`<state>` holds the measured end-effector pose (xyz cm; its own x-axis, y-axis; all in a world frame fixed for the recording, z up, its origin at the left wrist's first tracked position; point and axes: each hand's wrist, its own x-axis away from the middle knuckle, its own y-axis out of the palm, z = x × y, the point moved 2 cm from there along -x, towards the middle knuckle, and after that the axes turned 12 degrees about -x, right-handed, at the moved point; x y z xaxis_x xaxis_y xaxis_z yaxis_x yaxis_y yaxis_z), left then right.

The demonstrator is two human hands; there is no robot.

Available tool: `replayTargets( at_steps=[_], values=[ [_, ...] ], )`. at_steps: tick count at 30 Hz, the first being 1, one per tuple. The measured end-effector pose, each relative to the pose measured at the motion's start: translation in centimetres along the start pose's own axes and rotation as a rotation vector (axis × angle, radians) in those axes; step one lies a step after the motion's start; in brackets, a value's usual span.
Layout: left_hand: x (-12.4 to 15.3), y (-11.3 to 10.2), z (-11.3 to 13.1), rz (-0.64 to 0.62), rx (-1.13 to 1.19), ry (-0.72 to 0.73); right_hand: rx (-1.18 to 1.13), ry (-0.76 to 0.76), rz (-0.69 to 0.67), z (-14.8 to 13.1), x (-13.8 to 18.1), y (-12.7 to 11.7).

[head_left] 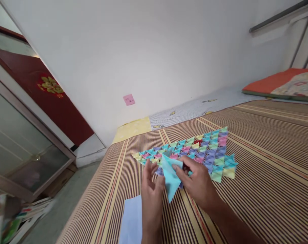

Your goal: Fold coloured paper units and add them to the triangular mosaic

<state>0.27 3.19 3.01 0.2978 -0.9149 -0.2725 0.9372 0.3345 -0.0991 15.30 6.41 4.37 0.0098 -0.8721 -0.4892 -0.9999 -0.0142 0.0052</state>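
A turquoise sheet of paper, folded to a pointed shape, is pinched between the thumb and fingers of my right hand. Just to its left is my left hand, its fingers curved and apart; whether the thumb touches the paper's edge I cannot tell. Beyond both hands lies a patchwork of many small folded paper pieces in blue, green, pink, yellow and purple, set in slanting rows. My hands and the turquoise paper hide its near part. A pale blue paper lies beside my left forearm, partly covered by it.
Under everything is a striped mat on a bed. A checked cloth and yellow cloth run along the white wall, which bears a pink note. An orange folded quilt lies far right. Floor drops away at the left.
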Motion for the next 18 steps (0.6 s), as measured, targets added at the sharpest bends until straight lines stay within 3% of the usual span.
replayTargets(
  at_steps=[4, 7, 10, 16, 18],
  values=[
    [1.5, 1.1, -0.3, -0.131, -0.056, -0.065, 0.106, -0.113, -0.038, 1.0, 0.4, 0.9],
    [1.5, 1.3, -0.1, -0.108, -0.101, -0.094, 0.092, -0.118, -0.131, 1.5, 0.6, 1.7],
    [0.9, 0.4, -0.5, -0.045, -0.108, -0.129, 0.009, -0.042, -0.152, 1.5, 0.6, 1.8],
    [-0.2, -3.2, -2.1, 0.061, 0.045, -0.314, -0.142, 0.166, 0.020, 1.2, 0.0, -0.1],
    [-0.2, -3.9, -1.9, 0.031, 0.070, -0.317, -0.197, 0.222, 0.022, 1.3, -0.3, -0.6]
  ],
)
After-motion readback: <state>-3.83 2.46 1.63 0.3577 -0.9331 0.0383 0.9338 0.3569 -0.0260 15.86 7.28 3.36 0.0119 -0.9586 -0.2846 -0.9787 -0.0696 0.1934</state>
